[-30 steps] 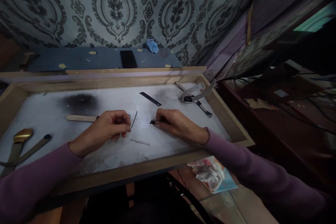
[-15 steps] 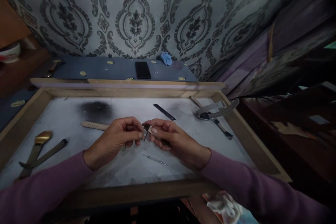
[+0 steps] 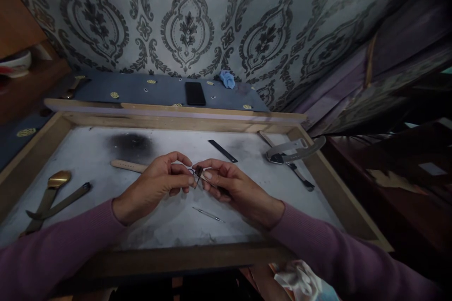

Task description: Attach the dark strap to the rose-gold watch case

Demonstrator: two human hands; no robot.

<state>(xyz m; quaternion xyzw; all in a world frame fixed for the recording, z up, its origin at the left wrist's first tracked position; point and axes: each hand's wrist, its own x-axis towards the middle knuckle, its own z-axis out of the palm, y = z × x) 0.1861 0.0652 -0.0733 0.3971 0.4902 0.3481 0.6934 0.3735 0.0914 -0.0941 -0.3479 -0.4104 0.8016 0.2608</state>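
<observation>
Head camera looks down at a shallow wooden-framed tray with a scuffed grey-white tabletop (image 3: 88, 160) inside it, and both hands meet right in the middle of it. Left hand (image 3: 158, 183) has its fingers (image 3: 185, 179) pinched closed on the end of a small dark watch-strap piece (image 3: 197, 172), and the right hand (image 3: 226, 183) has its thumb and forefinger closed on the same piece from the other side, so the two sets of fingertips are almost touching, held just above the surface. Honestly it's too tiny and dim to say exactly what the part is or which hand carries most of it. Both sleeves are a mauve ribbed knit. Just below the hands lies a thin silver pin tool (image 3: 208, 214), flat on the tabletop, near but not touching them. A beige leather strap half (image 3: 127, 165) pokes out from behind the left hand. Further back there's a short black flat strip (image 3: 222, 151), and off to the right a grey-strapped wristwatch (image 3: 291, 150) rests by the tray wall. Far left sits a gold-cased watch with an olive strap (image 3: 52, 190). Behind the tray, on a blue-grey shelf, a black phone (image 3: 195, 93) lies face down near a crumpled blue cloth (image 3: 228, 79), under patterned damask wallpaper.
</observation>
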